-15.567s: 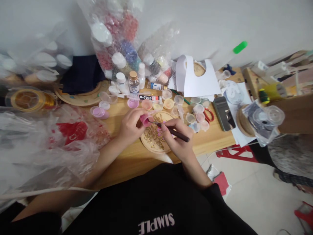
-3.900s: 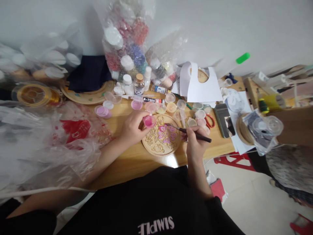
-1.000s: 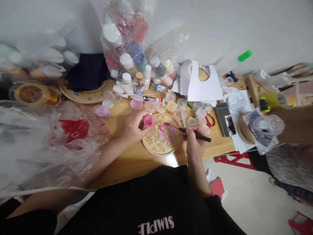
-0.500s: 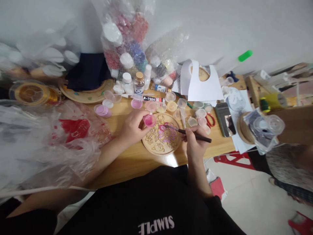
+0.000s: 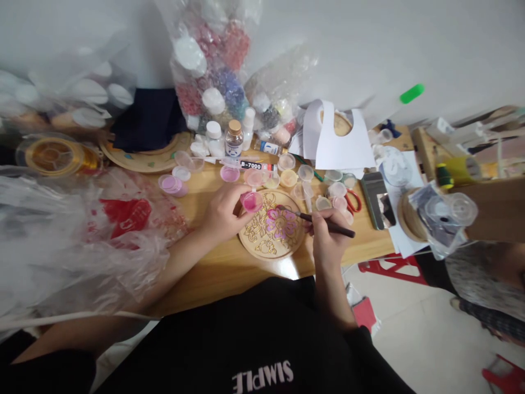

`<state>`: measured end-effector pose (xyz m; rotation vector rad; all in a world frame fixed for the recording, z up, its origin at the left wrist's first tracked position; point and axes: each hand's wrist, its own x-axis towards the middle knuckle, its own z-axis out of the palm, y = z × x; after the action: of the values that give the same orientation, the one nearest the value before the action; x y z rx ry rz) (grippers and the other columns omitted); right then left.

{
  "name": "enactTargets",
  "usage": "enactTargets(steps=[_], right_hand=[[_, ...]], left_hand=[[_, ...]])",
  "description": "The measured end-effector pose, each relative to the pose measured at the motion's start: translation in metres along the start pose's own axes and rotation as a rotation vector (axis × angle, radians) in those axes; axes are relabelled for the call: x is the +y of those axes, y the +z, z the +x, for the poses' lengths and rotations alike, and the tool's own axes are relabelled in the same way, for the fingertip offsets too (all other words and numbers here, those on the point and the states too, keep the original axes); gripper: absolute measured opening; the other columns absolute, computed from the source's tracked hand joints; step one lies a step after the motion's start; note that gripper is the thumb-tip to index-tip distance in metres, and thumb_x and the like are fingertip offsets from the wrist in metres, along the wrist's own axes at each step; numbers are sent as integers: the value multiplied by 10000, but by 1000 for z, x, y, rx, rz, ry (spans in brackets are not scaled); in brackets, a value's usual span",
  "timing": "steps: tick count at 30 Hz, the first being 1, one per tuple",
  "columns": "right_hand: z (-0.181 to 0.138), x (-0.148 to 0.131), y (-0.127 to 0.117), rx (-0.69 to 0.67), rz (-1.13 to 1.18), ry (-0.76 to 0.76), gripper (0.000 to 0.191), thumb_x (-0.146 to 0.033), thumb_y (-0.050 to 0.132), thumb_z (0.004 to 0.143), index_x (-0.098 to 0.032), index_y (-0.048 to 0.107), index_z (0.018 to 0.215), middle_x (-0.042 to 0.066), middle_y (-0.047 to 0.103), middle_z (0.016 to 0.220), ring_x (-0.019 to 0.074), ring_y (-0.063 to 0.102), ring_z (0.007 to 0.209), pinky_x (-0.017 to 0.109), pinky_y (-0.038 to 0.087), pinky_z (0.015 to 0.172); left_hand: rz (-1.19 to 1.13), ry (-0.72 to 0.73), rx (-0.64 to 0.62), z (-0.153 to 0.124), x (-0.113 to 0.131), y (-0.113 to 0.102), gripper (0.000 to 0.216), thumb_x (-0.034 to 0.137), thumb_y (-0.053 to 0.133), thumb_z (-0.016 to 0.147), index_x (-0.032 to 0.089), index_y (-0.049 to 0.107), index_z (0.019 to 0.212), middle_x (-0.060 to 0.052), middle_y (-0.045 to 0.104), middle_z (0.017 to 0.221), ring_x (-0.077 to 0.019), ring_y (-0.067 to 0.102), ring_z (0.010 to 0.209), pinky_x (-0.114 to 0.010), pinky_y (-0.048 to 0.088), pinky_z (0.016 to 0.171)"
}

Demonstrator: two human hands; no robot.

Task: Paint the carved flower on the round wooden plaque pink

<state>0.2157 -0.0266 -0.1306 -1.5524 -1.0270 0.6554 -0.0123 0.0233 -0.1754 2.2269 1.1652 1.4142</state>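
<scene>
Here, pink cup (image 5: 251,203) by disc's (image 5: 272,229) edge.

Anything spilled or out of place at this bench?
No spill shows around the pink cup or disc. One oddity: a red item seems to lie on the floor, as if dropped; I can't tell what it is.
</scene>
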Motion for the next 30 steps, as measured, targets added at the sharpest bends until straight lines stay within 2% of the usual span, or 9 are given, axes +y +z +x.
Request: enactTargets(steps=[5,11,21,26,30], right_hand=[[-2,-1,-2,-16,-1,38,283,-401,773,801,-248,601,637,-66,640,495,154,626,426,285,487,457],[0,-2,-1,49,0,22,282,-403,756,800,-256,593,623,-55,636,501,151,590,430,296,458,441],[-1,3,-3,80,15,-2,272,-371,761,814,-251,597,633,-57,625,507,140,569,432,285,462,440],[-2,2,-3,83,24,11,251,-347,755,797,-252,592,631,-63,615,505,135,553,429,278,452,431],[-1,2,-3,94,27,16,247,-353,757,784,-254,595,626,-60,624,500,138,552,418,276,448,420]], left_hand=[[3,-37,-23,-1,0,0,227,195,739,935,213,652,1143,-67,792,1021,-228,768,931,-357,657,832],[21,-87,-76,-2,-1,-1,225,206,744,916,228,657,1122,-60,795,1010,-234,768,919,-369,657,823],[9,-40,-30,-2,-1,0,210,214,724,942,222,642,1135,-57,788,1002,-224,762,912,-352,651,802],[26,-86,-66,-3,-1,1,187,242,719,948,232,646,1119,-58,788,1004,-226,759,912,-365,660,813],[11,-54,-41,-3,-1,0,231,207,736,929,231,646,1140,-59,795,1016,-231,769,924,-365,665,817]])
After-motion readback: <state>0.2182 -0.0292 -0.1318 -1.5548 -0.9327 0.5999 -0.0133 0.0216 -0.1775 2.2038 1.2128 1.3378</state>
